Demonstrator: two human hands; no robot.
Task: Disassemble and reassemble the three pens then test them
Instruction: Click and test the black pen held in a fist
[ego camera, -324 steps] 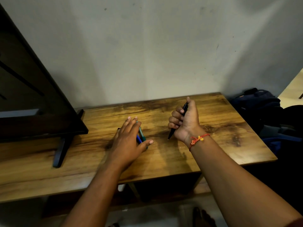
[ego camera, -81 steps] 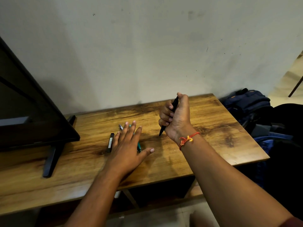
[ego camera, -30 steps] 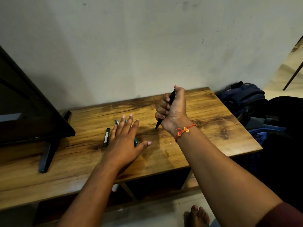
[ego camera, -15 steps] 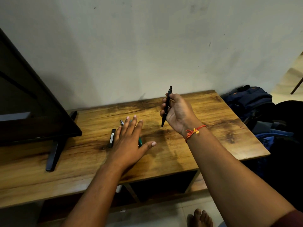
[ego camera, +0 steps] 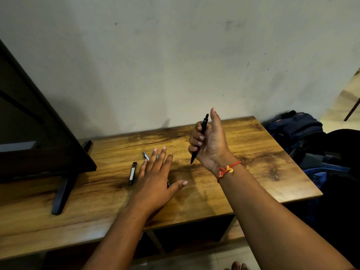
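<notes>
While a pale wall (ego camera: 175, 65) is seen behind it, a wooden table (ego camera: 253, 172) fills the middle of the view, and every place is given from that table. On its left end a dark television (ego camera: 39, 143) is stood on a slanted black foot. Beyond its right end, dark blue bags (ego camera: 296, 129) are piled lower down. Near the table's middle the left hand (ego camera: 153, 180) is laid flat on the wood, palm down, fingers straight and spread, thumb out to the side. Pens (ego camera: 145, 155) are covered by it: a pale tip is seen past the fingertips toward the table's back edge, and a teal bit shows by the thumb; how many lie there cannot be told. Above the table, right of its middle, the right hand (ego camera: 212, 145) is raised with its fingers curled round a black pen (ego camera: 203, 125), thumb straight up beside it. That pen is held nearly upright, point down toward the wood. A short black piece (ego camera: 132, 173) with a pale label is laid on the table just left of the flat hand, apart from it. A red and yellow thread (ego camera: 227, 169) is tied round the right wrist.
</notes>
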